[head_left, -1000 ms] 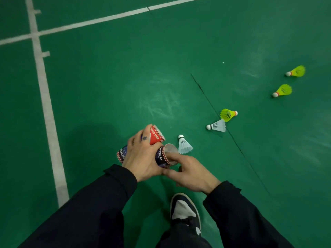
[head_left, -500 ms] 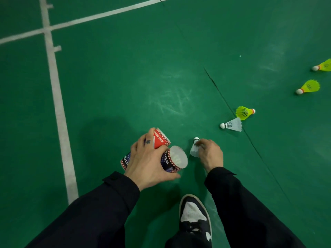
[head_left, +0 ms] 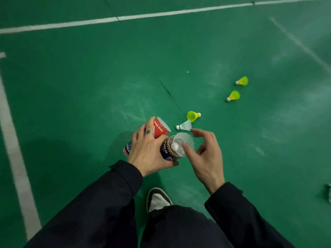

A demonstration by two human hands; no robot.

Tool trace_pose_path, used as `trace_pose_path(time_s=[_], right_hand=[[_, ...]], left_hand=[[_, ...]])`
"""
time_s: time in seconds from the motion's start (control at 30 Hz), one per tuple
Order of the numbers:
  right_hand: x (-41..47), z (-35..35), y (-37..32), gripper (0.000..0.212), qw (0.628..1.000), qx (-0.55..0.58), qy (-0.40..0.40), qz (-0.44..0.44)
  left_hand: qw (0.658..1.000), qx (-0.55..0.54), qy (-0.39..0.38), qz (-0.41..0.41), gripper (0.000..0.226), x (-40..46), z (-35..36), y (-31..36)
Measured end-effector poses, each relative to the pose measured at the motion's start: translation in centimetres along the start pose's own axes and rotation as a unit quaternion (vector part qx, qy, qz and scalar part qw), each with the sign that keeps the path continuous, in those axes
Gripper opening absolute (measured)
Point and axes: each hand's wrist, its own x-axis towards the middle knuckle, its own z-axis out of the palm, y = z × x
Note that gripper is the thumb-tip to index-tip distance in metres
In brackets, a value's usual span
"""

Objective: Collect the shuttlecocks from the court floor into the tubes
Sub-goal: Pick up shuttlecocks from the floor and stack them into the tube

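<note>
A: Head view. Left hand wraps two tubes, red tube far side, dark tube near side, mouths facing right.

B: Right hand?

A: Fingers loose and apart, holding nothing I can see; thumb tip touches the white shuttlecock seated in the dark tube's mouth, cork toward camera.

B: Next target?

A: Likely the white shuttlecock on the floor, just beyond the right fingertips, long axis left-right, cork left. Right hand nearer. Three yellow ones lie further right.
</note>
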Motion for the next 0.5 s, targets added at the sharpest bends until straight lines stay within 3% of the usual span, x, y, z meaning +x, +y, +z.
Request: trace_pose_path(time_s=[0.13, 0.3, 0.5], right_hand=[[0.2, -5.4, -2.6, 0.016, 0.985, -0.067, -0.136, -0.084], [1.5, -6.0, -1.7, 0.022, 0.952, -0.174, -0.167, -0.191], [5.2, -2.6, 1.4, 0.013, 0.899, -0.194, -0.386, -0.065]], left_hand=[[0.999, -0.016, 0.017, 0.025, 0.087, -0.5, -1.7, 2.4], [0.998, -0.039, 0.037, 0.025, 0.091, 1.2, -2.3, 3.2], [0.993, 0.078, 0.03, 0.077, 0.069, 4.0, -0.8, 3.7]])
